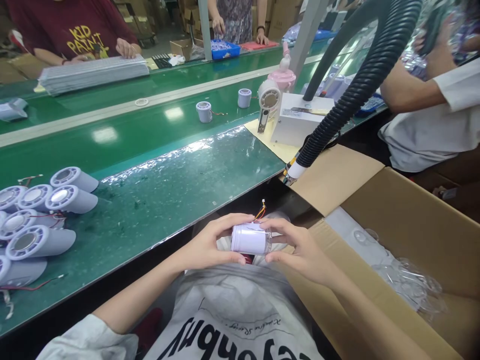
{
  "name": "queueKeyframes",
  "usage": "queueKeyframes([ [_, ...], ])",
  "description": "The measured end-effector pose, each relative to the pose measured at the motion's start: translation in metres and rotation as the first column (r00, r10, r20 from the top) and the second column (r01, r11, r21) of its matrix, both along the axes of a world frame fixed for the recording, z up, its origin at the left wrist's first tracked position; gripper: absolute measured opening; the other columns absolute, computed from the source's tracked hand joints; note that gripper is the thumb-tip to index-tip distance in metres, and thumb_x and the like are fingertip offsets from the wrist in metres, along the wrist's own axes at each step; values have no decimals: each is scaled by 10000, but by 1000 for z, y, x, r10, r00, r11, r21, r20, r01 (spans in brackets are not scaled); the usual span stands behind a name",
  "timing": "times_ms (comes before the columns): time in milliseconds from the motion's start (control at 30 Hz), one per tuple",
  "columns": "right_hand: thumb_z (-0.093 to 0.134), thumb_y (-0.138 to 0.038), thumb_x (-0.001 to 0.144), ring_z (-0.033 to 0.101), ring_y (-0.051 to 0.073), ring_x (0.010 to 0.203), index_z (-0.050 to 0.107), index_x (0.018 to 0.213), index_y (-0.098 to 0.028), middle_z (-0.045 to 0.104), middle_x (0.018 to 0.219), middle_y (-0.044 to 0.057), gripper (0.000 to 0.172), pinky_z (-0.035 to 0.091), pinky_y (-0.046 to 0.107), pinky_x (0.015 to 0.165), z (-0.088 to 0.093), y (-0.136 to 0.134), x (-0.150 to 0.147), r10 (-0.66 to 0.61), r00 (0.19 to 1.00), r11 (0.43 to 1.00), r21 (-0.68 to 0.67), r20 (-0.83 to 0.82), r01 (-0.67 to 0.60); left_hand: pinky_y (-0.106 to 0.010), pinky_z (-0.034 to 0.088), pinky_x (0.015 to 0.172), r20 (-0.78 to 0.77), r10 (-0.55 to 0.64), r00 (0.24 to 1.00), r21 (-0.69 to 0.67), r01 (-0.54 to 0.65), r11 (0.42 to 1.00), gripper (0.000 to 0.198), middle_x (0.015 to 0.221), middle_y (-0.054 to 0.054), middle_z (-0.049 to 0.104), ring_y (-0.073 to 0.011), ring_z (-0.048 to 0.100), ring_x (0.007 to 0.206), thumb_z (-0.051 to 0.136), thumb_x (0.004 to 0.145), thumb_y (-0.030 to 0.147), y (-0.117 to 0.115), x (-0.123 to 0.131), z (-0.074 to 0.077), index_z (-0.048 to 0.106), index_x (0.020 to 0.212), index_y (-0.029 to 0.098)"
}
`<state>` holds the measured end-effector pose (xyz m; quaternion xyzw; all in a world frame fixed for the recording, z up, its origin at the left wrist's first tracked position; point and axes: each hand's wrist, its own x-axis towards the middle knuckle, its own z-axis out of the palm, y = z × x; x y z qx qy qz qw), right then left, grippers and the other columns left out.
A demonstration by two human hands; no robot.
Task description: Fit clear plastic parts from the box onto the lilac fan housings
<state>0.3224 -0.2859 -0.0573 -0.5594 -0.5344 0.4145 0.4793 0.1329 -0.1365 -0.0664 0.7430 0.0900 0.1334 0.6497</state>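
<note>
A pale lilac cylindrical housing lies on its side between my two hands, above my lap and just off the table edge. Thin red, yellow and black wires with a white plug stick up from behind it. My left hand grips its left end, thumb below and fingers over the top. At the other end, where a clear plastic rim shows, my right hand holds it between thumb and fingers. Several similar lilac housings with loose wires lie piled on the table at the left.
An open cardboard box with clear plastic pieces stands at my right. A black corrugated hose arches down beside a white device. Two housings stand on the green belt. Co-workers sit across and at right.
</note>
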Motion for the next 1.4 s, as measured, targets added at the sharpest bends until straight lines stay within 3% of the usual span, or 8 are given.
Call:
queueKeyframes([
  [367, 723, -342, 804, 590, 232, 1060, 520, 1145, -221, 599, 1148, 86, 416, 558, 322, 761, 2, 1, 1, 8, 946, 980, -185, -325, -72, -470, 425, 1055, -6, 0, 1000, 96, 1, 995, 754, 1396, -122, 516, -302, 523, 1250, 832, 647, 288, 0, -2, 1, 520, 1333, 269],
  [600, 691, -479, 811, 616, 180, 873, 514, 1121, -203, 629, 945, 42, 451, 508, 294, 723, -2, 5, -1, -35, 927, 970, -236, -374, -59, -459, 418, 1061, 10, -13, 1000, 120, 11, 993, 743, 1411, -111, 510, -297, 500, 1279, 824, 660, 272, 0, -2, 0, 517, 1337, 286],
  [833, 654, -558, 815, 653, 142, 666, 502, 1087, -192, 619, 858, 10, 481, 548, 302, 677, -6, 4, -6, -113, 881, 942, -331, -460, -52, -447, 417, 1063, 24, -31, 999, 167, 27, 986, 749, 1408, -101, 514, -287, 472, 1305, 820, 669, 254, 1, -3, 1, 504, 1347, 299],
  [1167, 601, -714, 754, 625, 115, 501, 454, 830, -191, 633, 659, 1, 549, 474, 175, 426, -18, 7, -16, -197, 800, 899, -431, -566, -83, -464, 408, 1073, 36, -44, 998, 152, 38, 988, 745, 1420, -106, 502, -299, 456, 1320, 810, 683, 267, 0, -4, -4, 496, 1358, 302],
  [1400, 433, -711, 860, 596, 97, 445, 600, 844, -123, 658, 627, 61, 612, 461, 144, 387, -18, 6, -18, -184, 753, 849, -488, -632, -203, -471, 397, 1077, 58, -48, 997, 176, 37, 984, 775, 1436, -108, 489, -301, 432, 1340, 818, 673, 256, -1, -4, -6, 481, 1368, 317],
])
